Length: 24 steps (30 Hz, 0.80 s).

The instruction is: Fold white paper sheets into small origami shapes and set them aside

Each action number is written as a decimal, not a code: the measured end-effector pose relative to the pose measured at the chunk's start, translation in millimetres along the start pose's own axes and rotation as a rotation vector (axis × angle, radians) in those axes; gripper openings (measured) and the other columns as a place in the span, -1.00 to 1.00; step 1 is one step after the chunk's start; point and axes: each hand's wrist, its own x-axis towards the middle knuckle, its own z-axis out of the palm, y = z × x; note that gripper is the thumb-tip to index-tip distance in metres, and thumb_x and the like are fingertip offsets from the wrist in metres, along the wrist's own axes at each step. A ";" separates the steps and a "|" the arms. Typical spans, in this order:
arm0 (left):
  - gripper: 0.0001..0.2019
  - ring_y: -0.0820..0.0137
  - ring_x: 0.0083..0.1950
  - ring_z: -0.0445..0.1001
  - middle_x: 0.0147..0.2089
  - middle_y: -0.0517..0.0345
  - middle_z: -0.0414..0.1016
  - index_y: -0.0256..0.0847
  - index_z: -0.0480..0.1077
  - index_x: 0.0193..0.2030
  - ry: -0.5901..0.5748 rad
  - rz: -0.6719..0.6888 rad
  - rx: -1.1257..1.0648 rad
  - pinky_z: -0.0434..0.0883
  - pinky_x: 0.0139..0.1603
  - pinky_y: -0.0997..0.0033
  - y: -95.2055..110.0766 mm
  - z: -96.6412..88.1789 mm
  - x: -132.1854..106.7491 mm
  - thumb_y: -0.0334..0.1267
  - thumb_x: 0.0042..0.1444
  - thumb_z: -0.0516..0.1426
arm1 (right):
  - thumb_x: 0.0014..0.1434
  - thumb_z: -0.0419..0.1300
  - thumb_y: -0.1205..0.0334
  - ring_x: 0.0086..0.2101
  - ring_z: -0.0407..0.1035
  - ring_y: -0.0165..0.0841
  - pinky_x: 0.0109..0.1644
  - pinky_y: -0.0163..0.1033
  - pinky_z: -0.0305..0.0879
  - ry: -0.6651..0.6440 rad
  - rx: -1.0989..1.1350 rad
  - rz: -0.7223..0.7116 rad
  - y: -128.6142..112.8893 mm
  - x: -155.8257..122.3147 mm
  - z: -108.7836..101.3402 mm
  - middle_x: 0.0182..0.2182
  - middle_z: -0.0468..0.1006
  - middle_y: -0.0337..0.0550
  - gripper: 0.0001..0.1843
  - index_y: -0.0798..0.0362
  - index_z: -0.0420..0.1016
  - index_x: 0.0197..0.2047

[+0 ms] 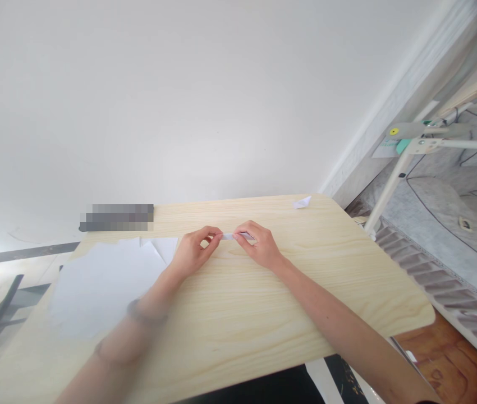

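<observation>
Both of my hands meet over the middle of a light wooden table (264, 314). My left hand (194, 252) pinches one end of a small folded white paper strip (233, 236). My right hand (259, 244) pinches the other end, with its fingers curled over the strip. The strip lies low, at or just above the tabletop; most of it is hidden by my fingers. A bracelet sits on my left wrist.
Loose white paper sheets (104, 280) lie on the table's left part. A small folded white paper piece (302, 202) rests near the far right corner. A white wall stands behind the table. To the right are a white stand (390, 191) and a grey mat on the floor.
</observation>
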 end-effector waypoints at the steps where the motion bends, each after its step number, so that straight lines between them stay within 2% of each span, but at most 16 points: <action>1: -0.78 0.46 -0.35 0.44 -0.32 0.15 0.46 -0.21 0.34 -0.29 -0.007 -0.007 -0.008 0.39 -0.51 0.59 -0.3 0.4 0.1 -0.13 0.10 -0.01 | 0.15 0.00 0.23 -0.34 0.32 -0.41 -0.23 -0.30 0.26 0.003 0.000 0.001 0.4 0.0 0.2 -0.39 0.44 -0.17 -0.85 0.04 0.36 -0.34; 6: -0.78 0.46 -0.33 0.44 -0.31 0.17 0.46 -0.19 0.33 -0.23 -0.060 0.009 -0.033 0.41 -0.32 0.50 -1.6 1.7 0.8 -0.12 0.10 0.01 | 0.14 0.03 0.22 -0.36 0.32 -0.43 -0.26 -0.32 0.25 -0.002 0.019 -0.008 2.7 0.2 2.0 -0.40 0.44 -0.18 -0.87 0.04 0.37 -0.34; 11: -0.74 0.43 -0.36 0.44 -0.37 0.14 0.47 -0.20 0.35 -0.28 -0.073 -0.004 -0.025 0.39 -0.41 0.52 -4.2 1.2 1.0 -0.08 0.11 -0.02 | 0.11 0.07 0.18 -0.41 0.32 -0.46 -0.32 -0.34 0.25 -0.046 0.019 0.010 6.3 -1.5 4.4 -0.40 0.44 -0.20 -0.86 0.04 0.37 -0.30; 15: -0.74 0.42 -0.34 0.45 -0.35 0.12 0.48 -0.21 0.35 -0.27 -0.049 0.007 -0.043 0.41 -0.34 0.47 -5.7 1.1 1.6 -0.08 0.11 -0.02 | 0.08 0.09 0.17 -0.43 0.32 -0.47 -0.35 -0.35 0.27 -0.028 0.019 0.061 10.0 -2.7 4.7 -0.36 0.44 -0.20 -0.81 0.03 0.34 -0.22; 20: -0.77 0.42 -0.32 0.45 -0.30 0.12 0.48 -0.20 0.36 -0.25 -0.032 -0.010 -0.085 0.43 -0.29 0.46 -6.8 2.4 2.6 -0.11 0.10 0.01 | 0.15 0.02 0.22 -0.40 0.32 -0.46 -0.35 -0.36 0.29 -0.047 0.052 0.067 11.8 -2.2 3.5 -0.37 0.43 -0.18 -0.84 0.04 0.38 -0.25; 24: -0.77 0.42 -0.29 0.44 -0.25 0.12 0.48 -0.20 0.38 -0.23 -0.035 -0.010 -0.091 0.43 -0.26 0.45 -7.6 2.8 2.7 -0.12 0.09 0.02 | 0.14 0.04 0.21 -0.39 0.32 -0.46 -0.38 -0.37 0.31 -0.049 0.055 0.058 10.5 -1.9 2.9 -0.36 0.43 -0.17 -0.84 0.04 0.40 -0.27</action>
